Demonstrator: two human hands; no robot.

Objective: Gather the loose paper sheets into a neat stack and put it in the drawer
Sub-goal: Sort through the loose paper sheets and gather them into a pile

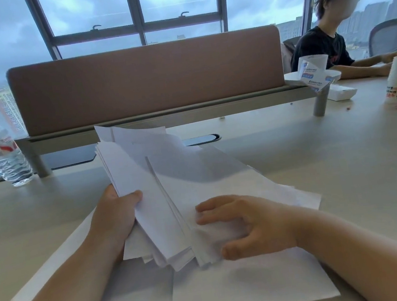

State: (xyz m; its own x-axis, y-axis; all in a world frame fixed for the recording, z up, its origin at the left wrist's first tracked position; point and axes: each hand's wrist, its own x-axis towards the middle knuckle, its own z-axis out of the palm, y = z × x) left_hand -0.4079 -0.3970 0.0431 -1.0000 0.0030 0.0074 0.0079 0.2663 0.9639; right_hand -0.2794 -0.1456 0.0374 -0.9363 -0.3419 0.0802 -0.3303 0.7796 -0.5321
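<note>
Head view: my left hand [115, 215] grips the fanned paper stack [172, 191] at its left edge, thumb on top, fingers hidden underneath. Right hand [246, 224] lies on the stack's near right part, fingers loosely curled, pinching nothing I can see. More sheets [235, 293] lie flat on the desk [343, 157] under both hands. Bottle [6, 159] far left of my left hand.

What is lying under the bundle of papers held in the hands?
Under the bundle, more loose sheets lie flat on the desk. Anything directly beneath the bundle is hidden.
</note>
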